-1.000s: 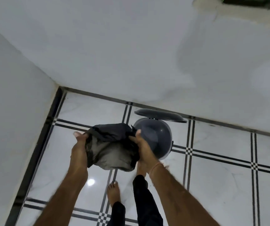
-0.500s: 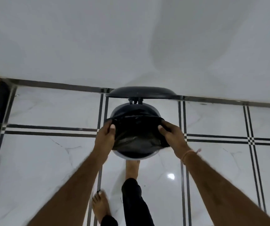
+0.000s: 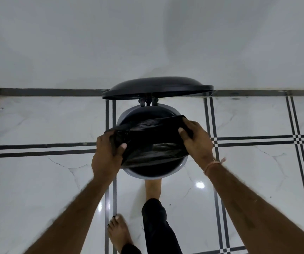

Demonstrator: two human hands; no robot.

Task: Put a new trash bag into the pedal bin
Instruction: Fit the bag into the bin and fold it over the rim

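- Trash bag [image 3: 153, 142], black and crumpled, lies stretched over the open mouth of the pedal bin [image 3: 147, 177], just above the rim, with its long axis running left to right between the hands.
- Left hand [image 3: 107, 156] has its grip pinched on the bag's left edge, thumb on top, at the near-left of the rim. Right hand [image 3: 197, 142] grasps the right edge, slightly farther back.
- Lid [image 3: 156, 88] stands raised behind the bin, close to the wall. A foot [image 3: 152, 187] sits at the bin's near base, probably on the pedal, which is hidden.
- Judging from this, the opening is straight below the bag and both hands are equally near.
- Room is tight at the back under the hinge, while the floor [image 3: 55, 180] is open on both sides.
- Whether the bag's mouth is spread open cannot be told.
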